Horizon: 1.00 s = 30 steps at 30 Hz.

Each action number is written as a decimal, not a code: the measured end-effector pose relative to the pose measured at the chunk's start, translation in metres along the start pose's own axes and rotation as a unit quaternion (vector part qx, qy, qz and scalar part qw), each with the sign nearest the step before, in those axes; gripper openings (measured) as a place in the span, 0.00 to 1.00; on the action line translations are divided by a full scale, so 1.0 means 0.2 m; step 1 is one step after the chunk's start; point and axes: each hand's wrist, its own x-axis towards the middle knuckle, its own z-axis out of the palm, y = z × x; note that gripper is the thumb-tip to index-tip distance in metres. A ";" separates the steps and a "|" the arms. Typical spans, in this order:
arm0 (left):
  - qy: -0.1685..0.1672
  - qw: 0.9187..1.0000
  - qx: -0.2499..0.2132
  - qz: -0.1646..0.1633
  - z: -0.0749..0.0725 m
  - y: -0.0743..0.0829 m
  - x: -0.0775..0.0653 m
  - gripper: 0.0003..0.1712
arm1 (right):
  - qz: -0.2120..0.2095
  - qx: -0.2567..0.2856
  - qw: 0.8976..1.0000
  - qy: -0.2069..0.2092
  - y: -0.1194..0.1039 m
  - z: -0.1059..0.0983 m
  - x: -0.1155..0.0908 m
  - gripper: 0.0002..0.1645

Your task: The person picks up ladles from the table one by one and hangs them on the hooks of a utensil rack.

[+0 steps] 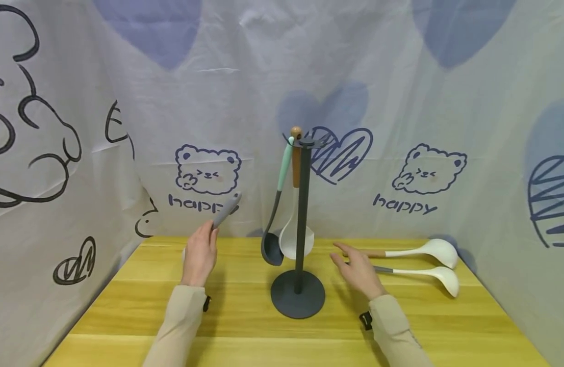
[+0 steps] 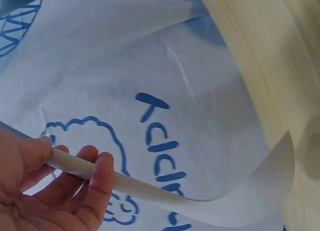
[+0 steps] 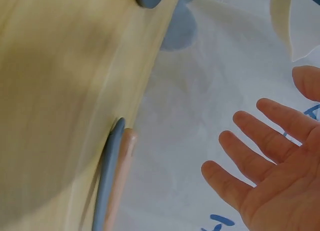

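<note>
My left hand (image 1: 200, 256) grips a ladle by its grey handle (image 1: 226, 210), raised above the table left of the stand. In the left wrist view, its white, curved head (image 2: 245, 206) slopes away from the fingers. My right hand (image 1: 359, 272) holds nothing, its fingers spread in the right wrist view. It hovers near the handle ends of two white ladles lying on the table: one with a wooden handle (image 1: 373, 253), one with a grey handle (image 1: 383, 269). Between the hands stands a dark utensil stand (image 1: 302, 219) with a round base.
On the stand's left side hang a dark ladle (image 1: 273, 248) with a mint-green handle and a white utensil (image 1: 288, 239) with a wooden handle. A wooden table (image 1: 245, 331) lies below. Printed white cloth (image 1: 263, 76) encloses the back and sides.
</note>
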 end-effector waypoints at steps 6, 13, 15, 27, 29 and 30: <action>-0.020 1.000 -0.012 0.008 -0.01 0.06 -0.01 0.13 | -0.016 0.000 1.000 0.009 -0.03 0.00 0.00 0.30; -0.051 0.997 -0.053 0.005 -0.03 0.11 -0.02 0.13 | -0.034 0.026 0.999 0.031 -0.11 -0.03 0.01 0.30; -0.055 0.997 -0.062 0.006 -0.04 0.12 -0.02 0.12 | -0.045 0.045 0.997 0.042 -0.15 -0.04 0.02 0.30; -0.052 0.995 -0.080 0.026 -0.05 0.19 -0.01 0.09 | -0.118 0.098 0.980 0.123 -0.33 -0.17 0.10 0.25; -0.047 0.995 -0.082 0.038 -0.06 0.21 -0.01 0.08 | -0.126 0.102 0.977 0.135 -0.35 -0.18 0.11 0.24; -0.045 0.994 -0.084 0.044 -0.06 0.22 -0.01 0.08 | -0.128 0.106 0.976 0.139 -0.36 -0.19 0.12 0.23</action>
